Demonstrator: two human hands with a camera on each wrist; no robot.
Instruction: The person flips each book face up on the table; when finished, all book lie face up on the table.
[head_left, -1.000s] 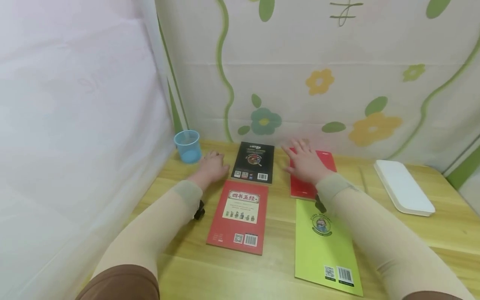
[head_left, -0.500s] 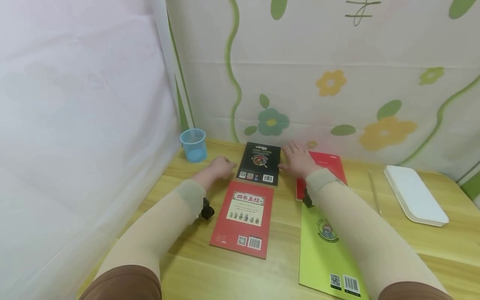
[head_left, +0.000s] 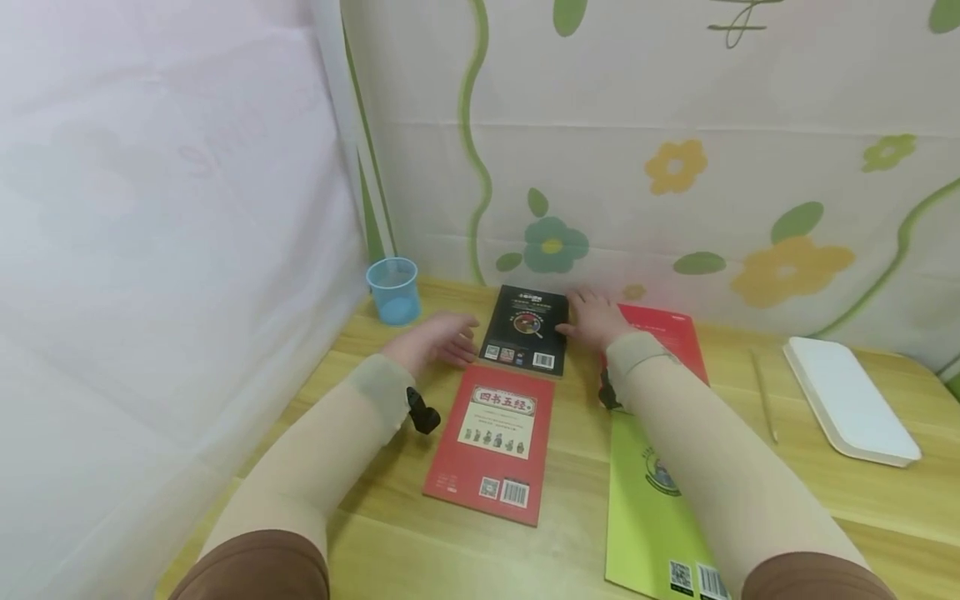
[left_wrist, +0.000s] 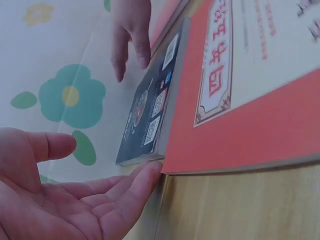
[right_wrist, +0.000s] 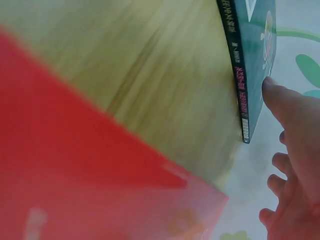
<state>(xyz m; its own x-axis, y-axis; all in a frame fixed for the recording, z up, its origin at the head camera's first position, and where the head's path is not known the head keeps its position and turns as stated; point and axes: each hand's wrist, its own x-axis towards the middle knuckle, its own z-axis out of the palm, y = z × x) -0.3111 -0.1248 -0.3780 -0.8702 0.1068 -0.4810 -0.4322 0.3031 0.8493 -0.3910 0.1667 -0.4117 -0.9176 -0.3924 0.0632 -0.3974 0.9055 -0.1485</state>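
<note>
A black book (head_left: 526, 330) lies flat near the back curtain, between my two hands. My left hand (head_left: 442, 337) is at its left side, fingers loosely extended; the left wrist view shows the palm turned up and fingertips right by the corner where the black book meets a red book (head_left: 491, 446). On the other side, my right hand (head_left: 595, 318) is spread, and its thumb (right_wrist: 277, 97) reaches the black book's right edge in the right wrist view. Under the right forearm lie another red book (head_left: 667, 333) and a yellow-green book (head_left: 637, 517), both partly hidden.
A blue plastic cup (head_left: 395, 292) stands at the back left. To the right are a thin stick (head_left: 765, 396) and a white, rounded case (head_left: 851, 400). A flowered curtain (head_left: 585, 150) closes off the back of the wooden table (head_left: 420, 550).
The right hand has moved left, off the back red book to the black book's right edge. The left hand has come right and turned its palm. The head view has shifted slightly.
</note>
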